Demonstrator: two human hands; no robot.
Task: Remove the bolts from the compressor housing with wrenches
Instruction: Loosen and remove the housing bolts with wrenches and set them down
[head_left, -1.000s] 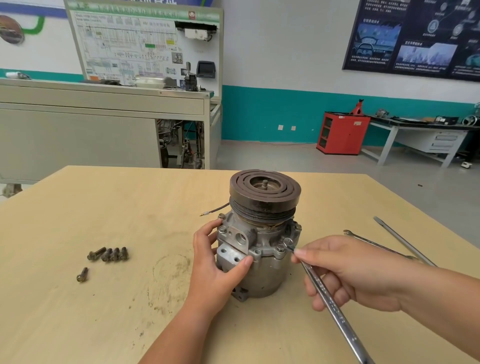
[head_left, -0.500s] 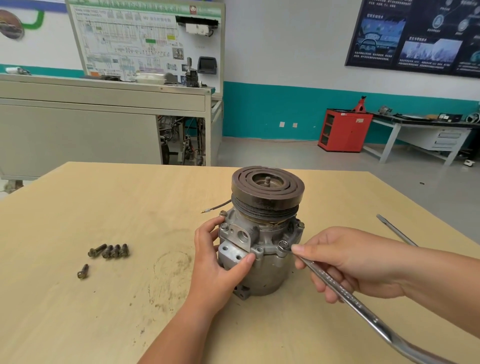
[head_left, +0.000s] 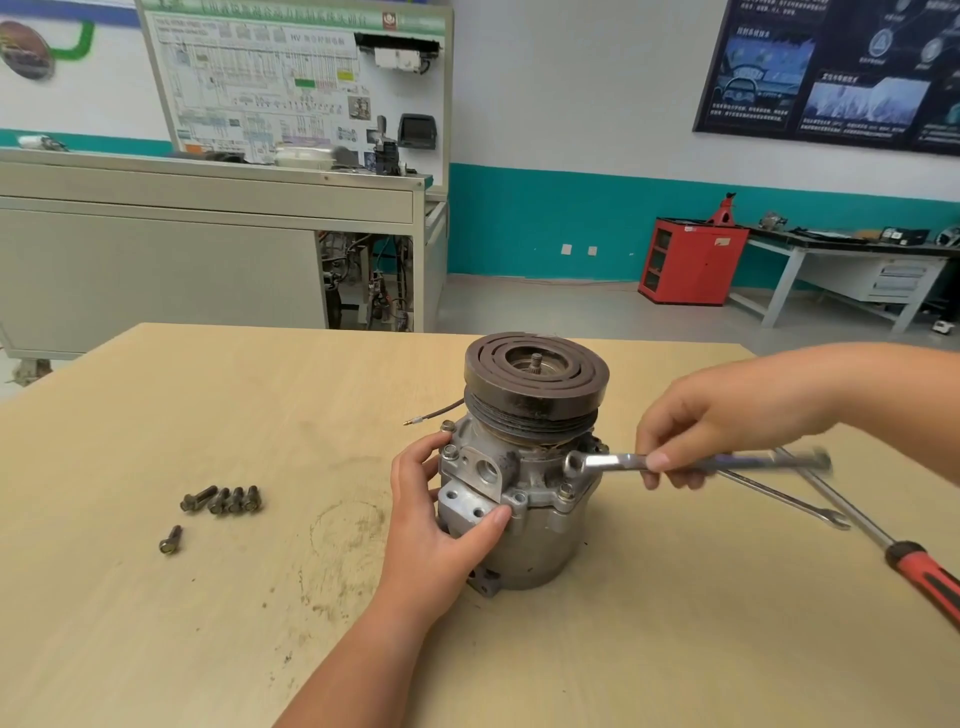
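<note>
A workshop with a white wall and a teal band (head_left: 545, 223) lies behind. A wiring-diagram board (head_left: 291, 78) stands on a grey cabinet (head_left: 156, 260) at the left. At the right are a dark poster (head_left: 831, 73), a red cabinet (head_left: 693, 262) and a grey work table (head_left: 789, 270).

In front is a pale wooden bench (head_left: 208, 389), smudged with a dirty ring mark (head_left: 348, 525). The compressor housing (head_left: 524, 530) stands upright near the middle of the bench, pulley (head_left: 535, 379) on top, with a thin wire (head_left: 436, 414) trailing from its far left side. Four bolts (head_left: 221, 500) lie in a row well to its left, and a fifth bolt (head_left: 170, 539) lies just in front of them. At the right a spare wrench (head_left: 779, 499) lies with a red-handled screwdriver (head_left: 924, 577) crossing it.

The left hand (head_left: 436, 535) wraps the housing's left side, its grip closed around the flange with the thumb on the front lug. The right hand (head_left: 717, 415) pinches a wrench (head_left: 613, 461) between thumb and curled fingers.

Half a second ago this wrench slanted down towards the viewer, its end at a front bolt. Now it lies level and points right, its ring end at the right side of the flange. Whether it sits on a bolt cannot be told. The right hand has risen, its far end of the wrench blurred. The left hand keeps the same hold, and the bolts have not moved.
</note>
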